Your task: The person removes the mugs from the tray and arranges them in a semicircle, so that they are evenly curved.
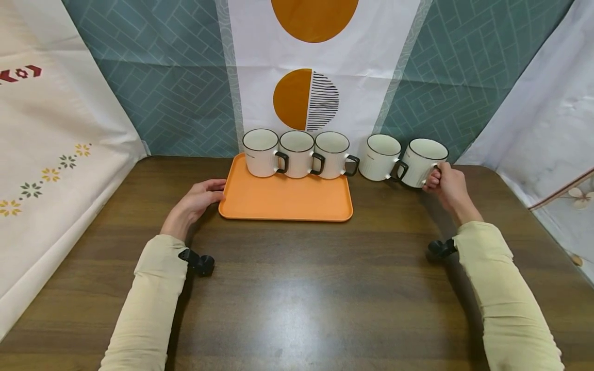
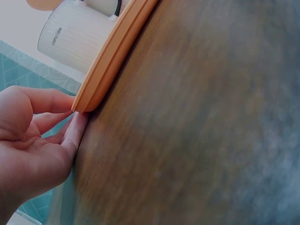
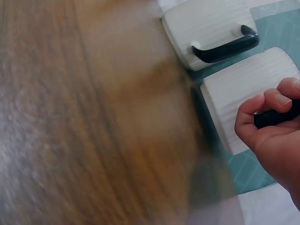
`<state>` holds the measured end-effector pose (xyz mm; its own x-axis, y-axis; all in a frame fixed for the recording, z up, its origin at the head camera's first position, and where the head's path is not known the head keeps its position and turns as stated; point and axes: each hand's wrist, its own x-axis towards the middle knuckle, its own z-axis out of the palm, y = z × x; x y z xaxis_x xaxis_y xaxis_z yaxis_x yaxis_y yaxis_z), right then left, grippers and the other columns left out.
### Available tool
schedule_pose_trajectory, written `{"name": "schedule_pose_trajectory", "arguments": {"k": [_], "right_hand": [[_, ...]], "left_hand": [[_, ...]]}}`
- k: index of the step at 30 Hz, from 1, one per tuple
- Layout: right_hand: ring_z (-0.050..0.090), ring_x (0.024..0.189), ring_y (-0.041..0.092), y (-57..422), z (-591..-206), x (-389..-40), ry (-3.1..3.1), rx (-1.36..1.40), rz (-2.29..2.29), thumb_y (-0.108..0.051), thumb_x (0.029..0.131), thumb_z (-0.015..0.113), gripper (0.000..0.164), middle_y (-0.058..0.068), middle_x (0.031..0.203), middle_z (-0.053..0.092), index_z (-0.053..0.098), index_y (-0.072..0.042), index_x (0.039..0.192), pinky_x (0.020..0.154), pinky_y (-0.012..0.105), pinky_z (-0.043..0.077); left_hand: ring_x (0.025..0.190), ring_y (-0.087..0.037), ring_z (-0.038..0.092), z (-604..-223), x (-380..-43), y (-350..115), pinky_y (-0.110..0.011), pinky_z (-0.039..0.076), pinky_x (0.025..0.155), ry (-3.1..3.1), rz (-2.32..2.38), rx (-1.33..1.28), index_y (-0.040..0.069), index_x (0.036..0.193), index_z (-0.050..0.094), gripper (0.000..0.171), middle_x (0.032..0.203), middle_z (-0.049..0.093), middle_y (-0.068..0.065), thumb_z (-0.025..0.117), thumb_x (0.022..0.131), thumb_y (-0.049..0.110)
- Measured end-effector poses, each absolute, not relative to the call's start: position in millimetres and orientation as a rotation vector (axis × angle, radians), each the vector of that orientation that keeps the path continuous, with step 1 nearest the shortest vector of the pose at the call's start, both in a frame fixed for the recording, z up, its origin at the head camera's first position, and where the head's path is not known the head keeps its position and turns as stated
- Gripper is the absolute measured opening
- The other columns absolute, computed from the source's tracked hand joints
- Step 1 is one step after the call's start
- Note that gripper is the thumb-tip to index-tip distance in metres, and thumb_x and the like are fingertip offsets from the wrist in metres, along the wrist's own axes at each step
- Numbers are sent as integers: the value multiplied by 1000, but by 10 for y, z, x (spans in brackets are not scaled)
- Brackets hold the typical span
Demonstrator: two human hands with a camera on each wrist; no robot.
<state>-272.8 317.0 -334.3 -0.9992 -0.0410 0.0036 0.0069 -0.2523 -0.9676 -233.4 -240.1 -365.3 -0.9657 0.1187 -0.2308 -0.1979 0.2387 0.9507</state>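
Note:
An orange tray (image 1: 285, 203) lies near the back edge of the table. My left hand (image 1: 198, 196) touches its left end, thumb and fingertips against the rim (image 2: 105, 63), fingers fairly straight. Three white mugs with black rims and handles stand in a row along the tray's back: a left mug (image 1: 260, 154), a middle one (image 1: 297, 154) and a right one (image 1: 331, 154). To the right, off the tray, is a fourth mug (image 1: 378, 159). Beside it, my right hand (image 1: 450, 185) grips the black handle of the rightmost mug (image 1: 423, 162). Whether its base touches the table cannot be told.
The brown wooden table (image 1: 297, 288) extends in front of the tray. A patterned cloth (image 1: 185, 77) hangs right behind the mugs. White fabric borders the left (image 1: 69, 170) and right (image 1: 547, 103) sides.

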Motion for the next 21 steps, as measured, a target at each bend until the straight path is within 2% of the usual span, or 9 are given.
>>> {"name": "schedule_pose_trajectory", "arguments": {"k": [21], "right_hand": [[21, 54, 18, 3166, -3436, -2776, 1955, -137, -2271, -13, 99, 17, 44, -5, 52, 33, 33, -13, 59, 58, 26, 38]], "left_hand": [[129, -35, 35, -3630, -2339, -2395, -42, 28, 111, 2242, 1783, -101, -5, 150, 24, 58, 147, 30, -25, 45, 96, -2]]}}
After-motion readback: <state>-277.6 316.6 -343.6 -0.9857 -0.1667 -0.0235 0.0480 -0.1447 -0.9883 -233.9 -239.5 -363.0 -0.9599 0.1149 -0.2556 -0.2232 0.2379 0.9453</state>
